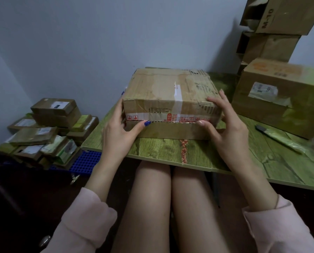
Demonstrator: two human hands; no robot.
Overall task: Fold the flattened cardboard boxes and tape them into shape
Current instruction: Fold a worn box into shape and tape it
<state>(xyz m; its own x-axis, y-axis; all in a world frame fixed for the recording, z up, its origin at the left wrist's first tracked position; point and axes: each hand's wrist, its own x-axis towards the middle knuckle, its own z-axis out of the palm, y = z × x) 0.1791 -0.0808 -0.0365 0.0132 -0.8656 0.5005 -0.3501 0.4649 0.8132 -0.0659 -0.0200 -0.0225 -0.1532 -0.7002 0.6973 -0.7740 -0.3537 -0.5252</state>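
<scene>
A worn brown cardboard box (163,90) stands folded into shape on the green wood-grain table (262,161), with white and red-printed tape across its top and front. My left hand (118,130) grips its left front corner, the thumb pressed along the lower front seam. My right hand (225,128) grips the right front corner, fingers lying over the top edge and the thumb on the taped seam. A loose front flap (167,131) sits below the tape line.
A larger labelled box (280,99) stands at the right, with more boxes (274,24) stacked behind it. A utility knife (278,137) lies on the table at right. A heap of small boxes (47,130) sits on a blue crate at left.
</scene>
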